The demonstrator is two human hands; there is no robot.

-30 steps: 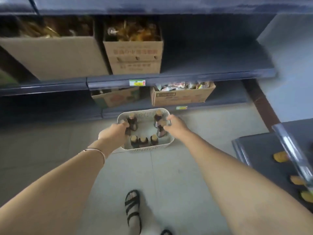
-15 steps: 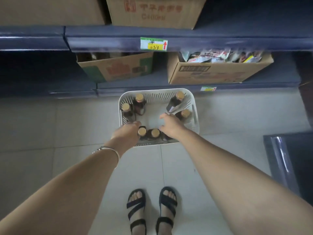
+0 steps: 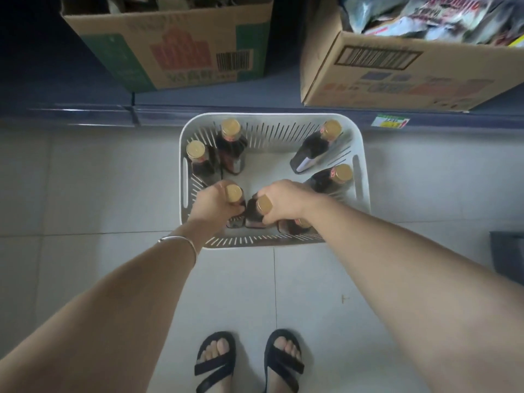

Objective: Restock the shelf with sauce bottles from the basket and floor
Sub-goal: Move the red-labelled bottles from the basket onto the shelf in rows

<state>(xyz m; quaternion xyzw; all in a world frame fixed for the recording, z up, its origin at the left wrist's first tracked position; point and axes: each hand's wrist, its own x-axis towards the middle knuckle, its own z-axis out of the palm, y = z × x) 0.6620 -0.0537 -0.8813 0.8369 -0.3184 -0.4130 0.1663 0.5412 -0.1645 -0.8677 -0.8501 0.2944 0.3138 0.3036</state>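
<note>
Hands grip one sauce bottle each, left hand (image 3: 214,205), right hand (image 3: 285,198), inside basket (image 3: 364,165).

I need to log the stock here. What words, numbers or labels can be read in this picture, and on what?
No text reads clearly.
Left carton: barcode and green print, blurred.
Right carton: barcode and faint print, blurred.
Packets in it: red lettering, cut off and blurred.
Shelf price tag: too small.
Bottle labels: too small.

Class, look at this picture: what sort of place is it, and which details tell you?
Probably a small shop aisle: a price tag on the shelf edge, opened stock cartons, and a basket of sauce bottles.
</note>
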